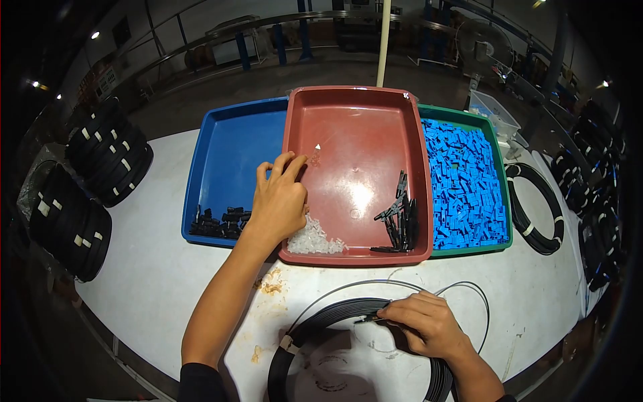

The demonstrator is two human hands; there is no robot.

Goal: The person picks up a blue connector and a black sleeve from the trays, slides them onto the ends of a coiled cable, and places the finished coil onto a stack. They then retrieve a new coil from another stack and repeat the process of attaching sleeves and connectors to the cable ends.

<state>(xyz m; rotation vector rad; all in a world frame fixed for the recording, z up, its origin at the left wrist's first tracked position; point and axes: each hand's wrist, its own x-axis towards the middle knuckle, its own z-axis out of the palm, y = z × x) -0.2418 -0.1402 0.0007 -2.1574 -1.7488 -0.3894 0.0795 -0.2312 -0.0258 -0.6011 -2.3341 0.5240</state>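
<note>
found a white table (154, 268) bearing a red tray (355, 107) and, nearer, a black cable coil (315, 325). judged it light, springy, best taken at its tip, pinched in the right hand (429, 325). saw the left hand (281, 201) curled beside clear clips (315, 241), grip unclear.

My bench (161, 268) has a white, stained top, and its near edge curves away into dark. Past its far edge I see a grey floor (221, 94), a curved metal rail (221, 40) on blue posts (242, 52), and a white pole (384, 40). A fan (483, 47) stands off the far right corner. Small lamps (95, 35) glow left and right in the dim room.
</note>
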